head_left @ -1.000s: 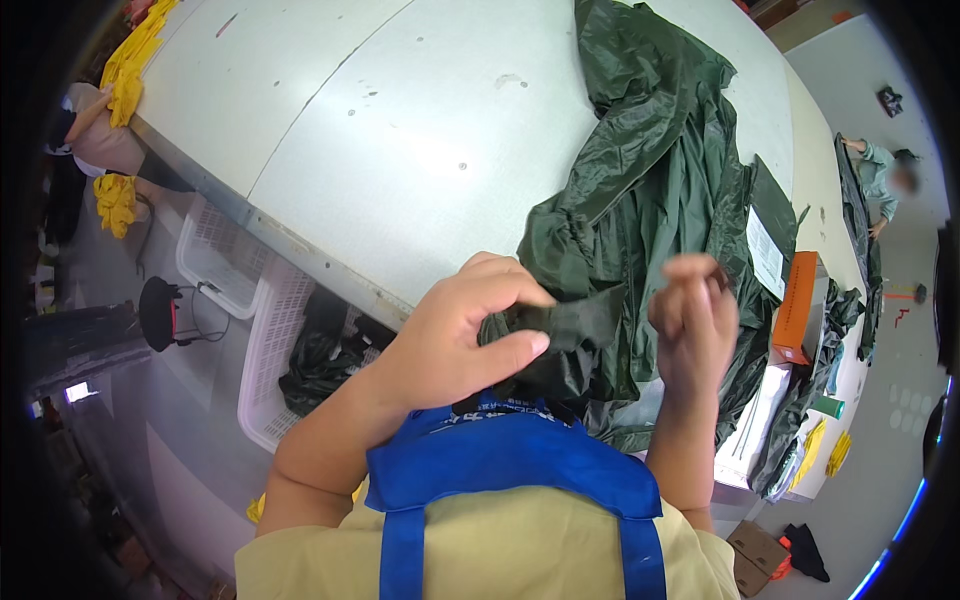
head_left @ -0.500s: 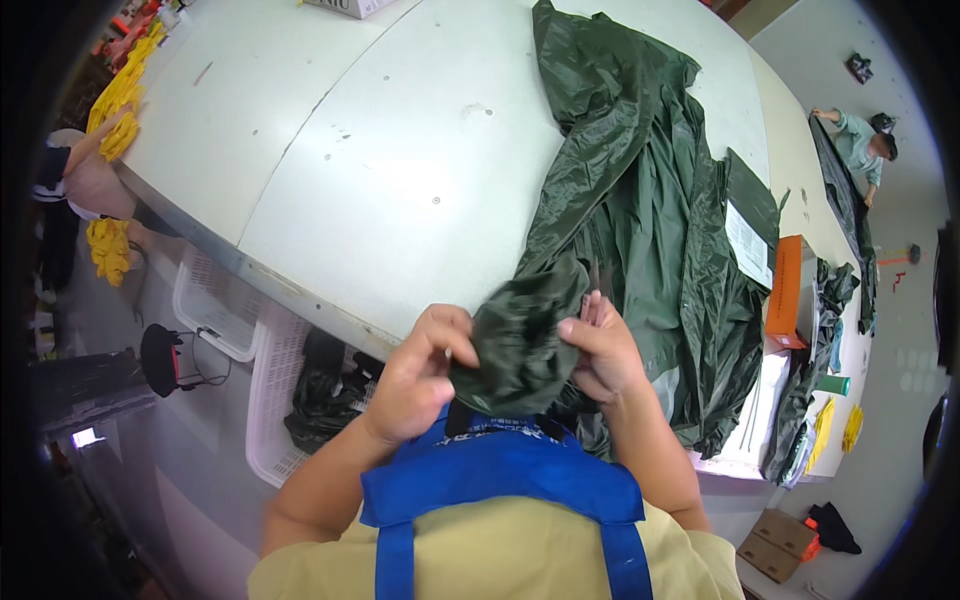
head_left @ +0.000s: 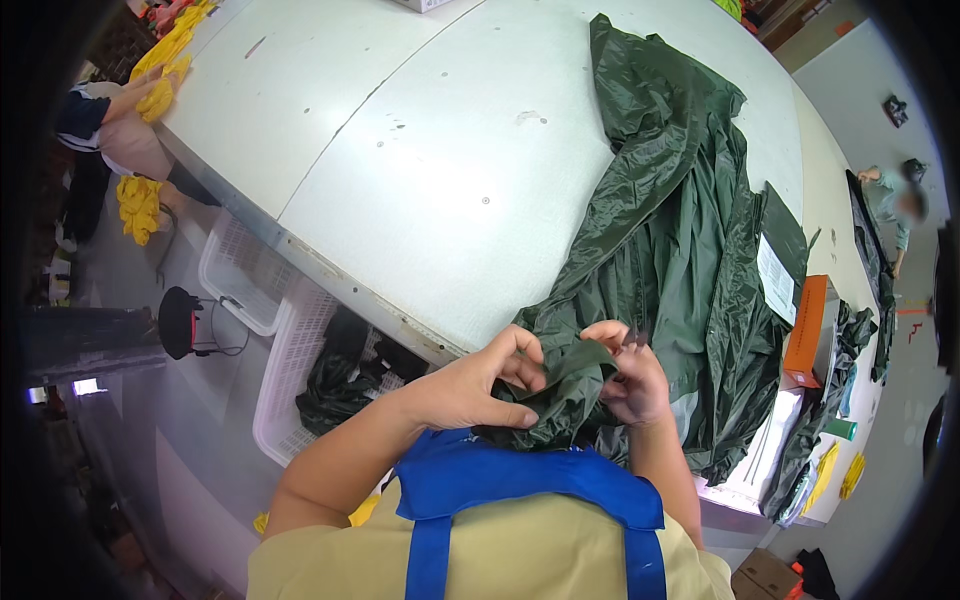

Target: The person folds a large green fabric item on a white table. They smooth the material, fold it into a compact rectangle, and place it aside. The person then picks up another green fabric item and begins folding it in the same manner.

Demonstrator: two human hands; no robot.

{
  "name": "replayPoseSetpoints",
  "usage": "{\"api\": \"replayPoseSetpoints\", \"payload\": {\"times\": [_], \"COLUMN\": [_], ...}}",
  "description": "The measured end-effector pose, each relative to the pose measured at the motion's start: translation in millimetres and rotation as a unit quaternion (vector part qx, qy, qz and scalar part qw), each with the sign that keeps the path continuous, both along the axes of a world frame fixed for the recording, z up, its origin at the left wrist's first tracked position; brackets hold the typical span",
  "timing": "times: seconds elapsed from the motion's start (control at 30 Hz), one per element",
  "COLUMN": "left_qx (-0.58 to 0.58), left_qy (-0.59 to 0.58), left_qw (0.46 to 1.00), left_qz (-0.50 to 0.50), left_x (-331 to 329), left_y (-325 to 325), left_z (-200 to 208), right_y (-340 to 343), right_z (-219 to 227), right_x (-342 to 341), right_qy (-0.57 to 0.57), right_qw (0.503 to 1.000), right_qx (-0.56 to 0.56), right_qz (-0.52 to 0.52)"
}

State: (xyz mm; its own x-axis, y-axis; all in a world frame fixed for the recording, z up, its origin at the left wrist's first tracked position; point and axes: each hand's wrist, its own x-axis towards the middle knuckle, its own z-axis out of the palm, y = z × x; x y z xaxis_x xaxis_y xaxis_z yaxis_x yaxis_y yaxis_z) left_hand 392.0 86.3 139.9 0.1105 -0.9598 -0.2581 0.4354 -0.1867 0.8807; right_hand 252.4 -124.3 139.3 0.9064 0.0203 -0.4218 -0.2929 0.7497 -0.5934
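A dark green, shiny raincoat (head_left: 690, 270) lies spread on the table, its near end gathered up in front of my body. My left hand (head_left: 490, 385) is closed on a bunched edge of it, thumb on top and fingers curled behind the fabric. At the other side of this fold, my right hand (head_left: 632, 385) has its fingers bent against the cloth. A small pair of scissors (head_left: 635, 338), blurred and partly hidden, pokes up from that hand. Whether the right fingers also pinch the fabric cannot be told.
The white table (head_left: 450, 200) has a metal-trimmed edge on the left. Below it stand white plastic baskets (head_left: 275, 375), one holding dark garments. An orange box (head_left: 808, 330) is at the right. One person handles yellow garments (head_left: 155, 100) at far left; another works at far right.
My left hand has moved right, closer to my right hand, and now grips the cloth's edge. The bunched fabric has been turned and lowered. The whole view has shifted.
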Motion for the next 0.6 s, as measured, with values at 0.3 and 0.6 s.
{"api": "replayPoseSetpoints", "payload": {"times": [0.3,0.6], "left_qx": [-0.017,-0.136], "left_qy": [-0.433,-0.509], "left_qw": [0.887,0.823], "left_qz": [0.16,0.214], "left_x": [-11,-25], "left_y": [-9,-15], "left_z": [10,-3], "right_y": [19,23], "right_z": [1,-34], "right_x": [12,34], "right_qy": [0.075,0.022], "right_qw": [0.923,0.716], "right_qx": [-0.363,-0.665], "right_qz": [0.102,-0.211]}}
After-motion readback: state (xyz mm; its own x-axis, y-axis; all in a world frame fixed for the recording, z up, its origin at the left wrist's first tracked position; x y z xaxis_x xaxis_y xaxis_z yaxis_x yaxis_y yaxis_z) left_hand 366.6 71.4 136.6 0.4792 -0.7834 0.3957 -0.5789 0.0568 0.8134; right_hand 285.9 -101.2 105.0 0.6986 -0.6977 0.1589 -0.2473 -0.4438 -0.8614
